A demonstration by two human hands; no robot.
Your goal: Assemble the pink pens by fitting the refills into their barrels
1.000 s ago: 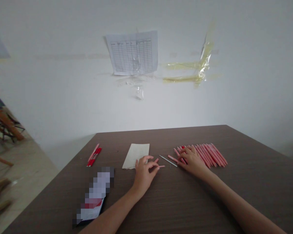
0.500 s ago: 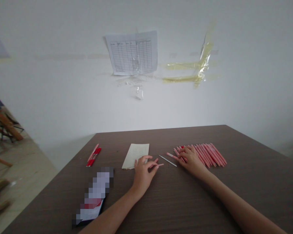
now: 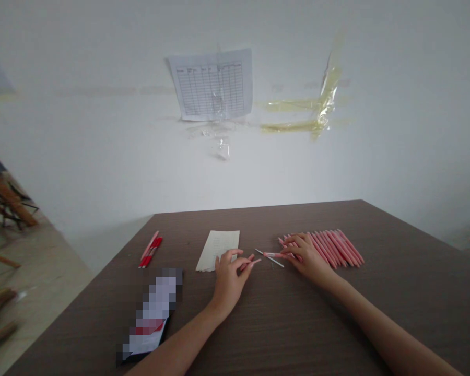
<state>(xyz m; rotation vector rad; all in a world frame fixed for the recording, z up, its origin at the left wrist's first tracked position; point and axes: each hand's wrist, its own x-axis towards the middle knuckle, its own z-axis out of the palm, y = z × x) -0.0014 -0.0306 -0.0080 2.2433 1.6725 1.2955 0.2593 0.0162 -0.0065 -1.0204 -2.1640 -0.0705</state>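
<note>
My left hand (image 3: 229, 277) rests on the brown table (image 3: 282, 324) just below a cream sheet of paper (image 3: 218, 249), its thumb and fingers pinched on a small pink pen part (image 3: 254, 262). My right hand (image 3: 307, 256) sits at the left end of a row of several pink pens (image 3: 335, 248) and grips one pink pen barrel (image 3: 274, 255), which points left over the table. A thin white refill (image 3: 270, 259) lies on the table between the two hands.
Three red pens (image 3: 151, 250) lie at the left of the table. A blurred-out flat object (image 3: 152, 313) sits near the front left edge. The wall behind carries a taped printed sheet (image 3: 213, 84) and yellowed tape (image 3: 317, 104). Wooden furniture (image 3: 3, 203) stands at far left.
My right hand has lifted one pink barrel off the table and swung it level, pointing left. The left hand has tipped its small pink part slightly; neither arm has shifted much.
</note>
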